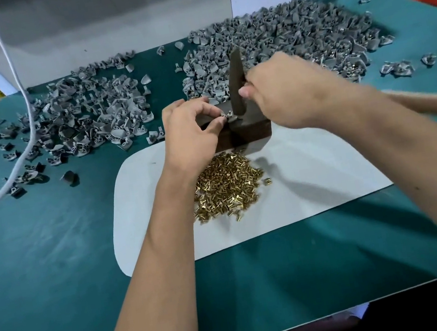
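The left hand (191,132) pinches a small grey part (224,115) between thumb and fingertips, holding it on top of a dark block (252,130) at the foot of an upright lever (236,81). The right hand (282,88), somewhat blurred, grips that lever about halfway up, with the thumb on its near side and the fingers curled behind it. The block stands at the far edge of a white sheet (315,178) spread on the green counter (40,267). Just in front of the block, on the sheet and partly under the left wrist, lies a heap of brass inserts (226,187). Beyond the block are two spreads of grey parts: a looser left pile (81,116) and a denser right pile (276,37), with strays scattered round both. A white cable (15,83) comes down from the top and crosses the left pile toward the counter's left edge. A white panel (101,26) stands behind the piles.
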Demonstrator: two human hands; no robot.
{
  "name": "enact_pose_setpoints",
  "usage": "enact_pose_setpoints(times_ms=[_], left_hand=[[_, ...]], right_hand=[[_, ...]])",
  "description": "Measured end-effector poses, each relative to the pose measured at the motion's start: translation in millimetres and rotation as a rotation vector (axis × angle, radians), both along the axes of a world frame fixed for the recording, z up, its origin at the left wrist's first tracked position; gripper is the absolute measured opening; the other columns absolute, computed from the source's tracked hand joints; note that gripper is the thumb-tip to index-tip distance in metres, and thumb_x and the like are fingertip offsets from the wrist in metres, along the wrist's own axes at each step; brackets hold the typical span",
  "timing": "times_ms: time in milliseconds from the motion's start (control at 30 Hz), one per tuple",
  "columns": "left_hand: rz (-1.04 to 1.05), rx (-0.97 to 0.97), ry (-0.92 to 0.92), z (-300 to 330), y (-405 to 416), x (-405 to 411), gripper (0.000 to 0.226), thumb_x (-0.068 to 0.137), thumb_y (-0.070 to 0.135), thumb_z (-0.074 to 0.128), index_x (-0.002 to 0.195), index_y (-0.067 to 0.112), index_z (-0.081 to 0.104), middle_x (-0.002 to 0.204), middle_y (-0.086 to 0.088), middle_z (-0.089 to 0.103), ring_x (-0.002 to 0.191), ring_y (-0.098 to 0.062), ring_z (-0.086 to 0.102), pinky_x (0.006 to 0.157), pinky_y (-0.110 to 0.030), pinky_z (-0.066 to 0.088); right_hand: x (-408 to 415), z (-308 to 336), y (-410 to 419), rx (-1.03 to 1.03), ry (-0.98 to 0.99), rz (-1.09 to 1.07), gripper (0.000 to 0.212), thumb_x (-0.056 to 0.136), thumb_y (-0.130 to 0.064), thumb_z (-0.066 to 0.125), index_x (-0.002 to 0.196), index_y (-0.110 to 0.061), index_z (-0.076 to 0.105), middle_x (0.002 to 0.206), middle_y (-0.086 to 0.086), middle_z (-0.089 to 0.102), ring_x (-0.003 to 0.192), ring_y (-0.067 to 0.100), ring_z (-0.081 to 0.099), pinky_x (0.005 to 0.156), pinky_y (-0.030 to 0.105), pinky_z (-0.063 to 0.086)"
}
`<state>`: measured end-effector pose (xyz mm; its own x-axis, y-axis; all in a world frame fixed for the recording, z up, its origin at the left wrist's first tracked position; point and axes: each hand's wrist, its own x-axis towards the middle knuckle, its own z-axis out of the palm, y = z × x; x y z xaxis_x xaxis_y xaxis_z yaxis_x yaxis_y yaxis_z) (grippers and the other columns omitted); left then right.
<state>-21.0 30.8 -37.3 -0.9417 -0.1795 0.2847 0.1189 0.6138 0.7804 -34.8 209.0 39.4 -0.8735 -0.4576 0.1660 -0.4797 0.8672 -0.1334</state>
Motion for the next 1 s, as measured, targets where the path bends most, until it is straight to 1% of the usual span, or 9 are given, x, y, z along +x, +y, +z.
enact_pose_setpoints(times_ms=[133, 300, 433, 567, 633, 733, 800, 900, 1000], left_hand=[[-0.007, -0.031, 0.025, 0, -1, 0, 0.006, 0.088, 0.014, 0.078, 0.091, 0.019, 0.079, 0.116, 0.006, 0.065, 0.133, -0.026, 0.052, 0.115, -0.045, 0.040], [0.006, 0.008, -0.006, 1, 1, 2, 0.010, 0.088, 0.010, 0.078, 0.091, 0.020, 0.078, 0.115, 0.008, 0.061, 0.134, -0.029, 0.051, 0.115, -0.045, 0.041], [-0.011, -0.012, 0.019, 1, 1, 1, 0.007, 0.088, 0.012, 0.078, 0.090, 0.019, 0.079, 0.114, 0.007, 0.063, 0.131, -0.028, 0.054, 0.114, -0.046, 0.041], [0.010, 0.017, 0.005, 1, 2, 2, 0.008, 0.088, 0.010, 0.078, 0.091, 0.017, 0.079, 0.117, 0.000, 0.065, 0.132, -0.028, 0.053, 0.113, -0.046, 0.042], [0.004, 0.020, 0.012, 1, 2, 2, 0.010, 0.088, 0.009, 0.078, 0.089, 0.019, 0.078, 0.113, 0.002, 0.065, 0.131, -0.026, 0.054, 0.113, -0.045, 0.042], [-0.007, 0.007, 0.040, 0, 1, 2, 0.008, 0.086, 0.009, 0.079, 0.087, 0.017, 0.079, 0.107, 0.007, 0.064, 0.125, -0.023, 0.058, 0.113, -0.045, 0.042], [-0.005, 0.032, 0.033, -2, 1, 1, 0.007, 0.086, 0.008, 0.079, 0.088, 0.015, 0.080, 0.106, 0.004, 0.065, 0.127, -0.024, 0.057, 0.112, -0.045, 0.043], [-0.005, 0.046, 0.013, -1, 1, 1, 0.010, 0.087, 0.009, 0.079, 0.088, 0.018, 0.078, 0.113, -0.003, 0.069, 0.132, -0.025, 0.054, 0.112, -0.046, 0.043], [-0.018, 0.037, 0.026, -2, 0, 1, 0.012, 0.086, 0.011, 0.079, 0.085, 0.022, 0.077, 0.110, 0.002, 0.068, 0.128, -0.021, 0.057, 0.113, -0.046, 0.042]], right_hand=[[4, -3, 0, -0.214, 0.166, -0.017, 0.027, 0.108, -0.036, 0.039, 0.094, -0.017, 0.053, 0.070, 0.005, 0.046, 0.059, 0.030, 0.047, 0.058, 0.035, 0.040], [1, -2, -1, 0.021, 0.012, 0.009, 0.027, 0.108, -0.037, 0.039, 0.089, -0.020, 0.048, 0.069, 0.002, 0.044, 0.065, 0.031, 0.046, 0.065, 0.037, 0.039], [-1, 2, -1, -0.194, 0.171, -0.005, 0.027, 0.108, -0.037, 0.037, 0.097, -0.017, 0.053, 0.065, 0.000, 0.042, 0.056, 0.028, 0.047, 0.060, 0.036, 0.038], [2, -7, -8, 0.056, 0.018, 0.043, 0.026, 0.109, -0.033, 0.037, 0.092, -0.018, 0.050, 0.070, 0.006, 0.048, 0.074, 0.041, 0.057, 0.064, 0.038, 0.038], [-4, 3, -5, 0.009, 0.043, 0.022, 0.028, 0.108, -0.037, 0.040, 0.088, -0.020, 0.050, 0.065, 0.001, 0.041, 0.069, 0.037, 0.053, 0.064, 0.037, 0.039], [-1, 6, -5, -0.184, 0.173, 0.006, 0.024, 0.108, -0.036, 0.039, 0.094, -0.020, 0.050, 0.064, -0.002, 0.041, 0.059, 0.028, 0.051, 0.057, 0.034, 0.039], [6, -2, -10, -0.096, 0.084, 0.045, 0.019, 0.109, -0.033, 0.039, 0.095, -0.021, 0.045, 0.067, -0.001, 0.042, 0.062, 0.027, 0.050, 0.059, 0.035, 0.039], [2, 1, -7, 0.047, -0.032, 0.046, 0.032, 0.109, -0.034, 0.039, 0.083, -0.018, 0.046, 0.071, 0.003, 0.047, 0.060, 0.023, 0.050, 0.062, 0.036, 0.039], [-7, 12, -1, -0.082, 0.115, 0.027, 0.034, 0.108, -0.037, 0.040, 0.080, -0.018, 0.045, 0.066, 0.001, 0.046, 0.054, 0.018, 0.047, 0.050, 0.030, 0.033]])
